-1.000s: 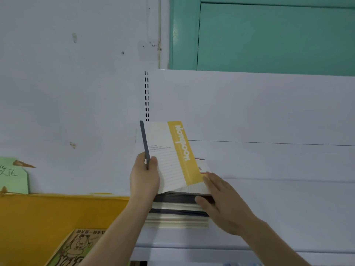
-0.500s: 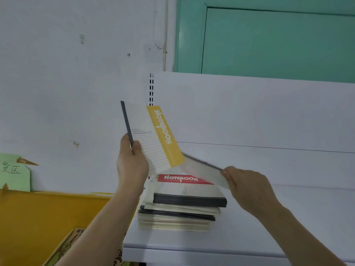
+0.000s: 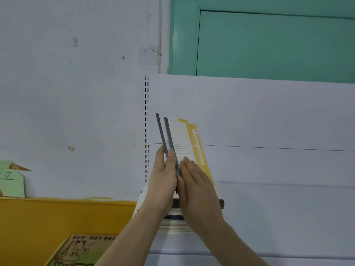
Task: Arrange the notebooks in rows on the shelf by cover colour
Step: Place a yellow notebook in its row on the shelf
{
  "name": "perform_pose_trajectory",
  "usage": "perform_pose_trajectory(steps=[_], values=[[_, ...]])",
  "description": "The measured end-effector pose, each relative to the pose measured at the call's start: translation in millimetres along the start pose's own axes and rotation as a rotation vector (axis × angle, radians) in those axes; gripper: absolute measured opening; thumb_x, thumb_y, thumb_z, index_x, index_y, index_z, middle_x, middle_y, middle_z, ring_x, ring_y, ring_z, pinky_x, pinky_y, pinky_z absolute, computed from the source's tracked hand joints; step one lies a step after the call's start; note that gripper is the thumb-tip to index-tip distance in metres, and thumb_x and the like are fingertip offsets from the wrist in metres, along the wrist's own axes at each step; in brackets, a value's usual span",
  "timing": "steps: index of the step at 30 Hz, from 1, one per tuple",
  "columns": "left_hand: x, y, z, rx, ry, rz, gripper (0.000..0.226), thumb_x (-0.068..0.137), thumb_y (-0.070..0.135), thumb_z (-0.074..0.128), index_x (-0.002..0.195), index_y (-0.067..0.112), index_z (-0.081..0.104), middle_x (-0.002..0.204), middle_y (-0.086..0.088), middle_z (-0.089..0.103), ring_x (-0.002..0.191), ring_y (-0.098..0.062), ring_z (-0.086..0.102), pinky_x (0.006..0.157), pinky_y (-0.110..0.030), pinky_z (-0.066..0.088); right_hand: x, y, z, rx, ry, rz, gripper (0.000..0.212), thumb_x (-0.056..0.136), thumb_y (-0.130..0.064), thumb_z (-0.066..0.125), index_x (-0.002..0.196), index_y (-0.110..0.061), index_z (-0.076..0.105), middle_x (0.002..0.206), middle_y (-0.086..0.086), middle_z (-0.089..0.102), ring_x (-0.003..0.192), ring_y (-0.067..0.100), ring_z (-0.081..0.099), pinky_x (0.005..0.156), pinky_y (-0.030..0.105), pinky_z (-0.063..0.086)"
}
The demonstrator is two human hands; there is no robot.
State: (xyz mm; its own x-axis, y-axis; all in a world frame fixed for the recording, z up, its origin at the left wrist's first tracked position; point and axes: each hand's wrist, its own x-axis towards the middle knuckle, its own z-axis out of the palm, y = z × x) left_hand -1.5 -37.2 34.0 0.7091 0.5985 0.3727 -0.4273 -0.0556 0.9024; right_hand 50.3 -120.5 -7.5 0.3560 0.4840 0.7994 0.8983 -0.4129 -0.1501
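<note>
1. Two yellow notebooks [image 3: 189, 143] stand upright in your left hand [image 3: 163, 177], thumb pinching their spines; your flat right hand [image 3: 196, 181] presses them together.
2. The pile [image 3: 172, 217] on the shelf [image 3: 278, 217] is still unsorted.

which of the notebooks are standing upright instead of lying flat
The two yellow-banded notebooks, held upright between the left hand and right hand; the others lie flat in the stack below.

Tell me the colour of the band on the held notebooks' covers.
Yellow band, on a white cover; head view.
</note>
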Motion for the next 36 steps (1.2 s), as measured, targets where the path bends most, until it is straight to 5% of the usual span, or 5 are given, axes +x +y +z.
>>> perform_pose_trajectory(steps=[8, 15, 25, 31, 36], values=[[5, -7, -1, 0.072, 0.076, 0.043, 0.029, 0.105, 0.023, 0.042, 0.124, 0.044, 0.05, 0.116, 0.016, 0.067, 0.109, -0.015, 0.065, 0.094, -0.046, 0.054, -7, 22, -23, 0.022, 0.028, 0.007, 0.049, 0.1, -0.032, 0.032, 0.144, -0.01, 0.04, 0.154, 0.005, 0.031, 0.144, 0.017, 0.022, 0.113, 0.048, 0.029], [4, -12, 24, 0.135, -0.054, 0.113, 0.035, 0.107, 0.027, 0.034, 0.137, 0.044, 0.04, 0.119, 0.022, 0.06, 0.103, 0.002, 0.057, 0.079, -0.018, 0.047, -13, 57, -64, 0.136, -0.064, 0.363, 0.083, 0.087, -0.06, 0.046, 0.151, -0.024, 0.009, 0.153, -0.016, 0.017, 0.132, 0.004, 0.03, 0.099, 0.016, 0.03], [-22, -46, 124, 0.169, -0.335, 0.051, 0.039, 0.107, 0.033, 0.033, 0.139, 0.054, 0.031, 0.118, 0.024, 0.059, 0.106, -0.004, 0.059, 0.091, -0.038, 0.056, -71, 127, -158, -0.044, -0.212, 0.401, 0.097, 0.072, -0.06, 0.071, 0.149, -0.033, 0.018, 0.139, -0.033, 0.013, 0.109, -0.017, 0.025, 0.079, -0.009, 0.022], [-54, -60, 231, 0.451, -0.32, 0.206, 0.049, 0.103, 0.028, 0.044, 0.147, 0.043, 0.029, 0.109, 0.017, 0.062, 0.085, 0.008, 0.054, 0.065, -0.012, 0.041, -124, 192, -232, -0.222, -0.131, 0.462, 0.097, 0.072, -0.067, 0.064, 0.149, -0.026, 0.022, 0.154, -0.017, 0.017, 0.126, 0.004, 0.037, 0.1, 0.014, 0.031], [-94, -76, 339, 0.484, -0.305, 0.212, 0.062, 0.101, 0.028, 0.05, 0.154, 0.028, 0.018, 0.112, 0.007, 0.06, 0.09, -0.011, 0.057, 0.072, -0.024, 0.043, -169, 255, -301, -0.3, -0.118, 0.526, 0.094, 0.074, -0.068, 0.061, 0.149, -0.028, 0.02, 0.154, -0.02, 0.014, 0.125, -0.001, 0.03, 0.096, 0.01, 0.027]])
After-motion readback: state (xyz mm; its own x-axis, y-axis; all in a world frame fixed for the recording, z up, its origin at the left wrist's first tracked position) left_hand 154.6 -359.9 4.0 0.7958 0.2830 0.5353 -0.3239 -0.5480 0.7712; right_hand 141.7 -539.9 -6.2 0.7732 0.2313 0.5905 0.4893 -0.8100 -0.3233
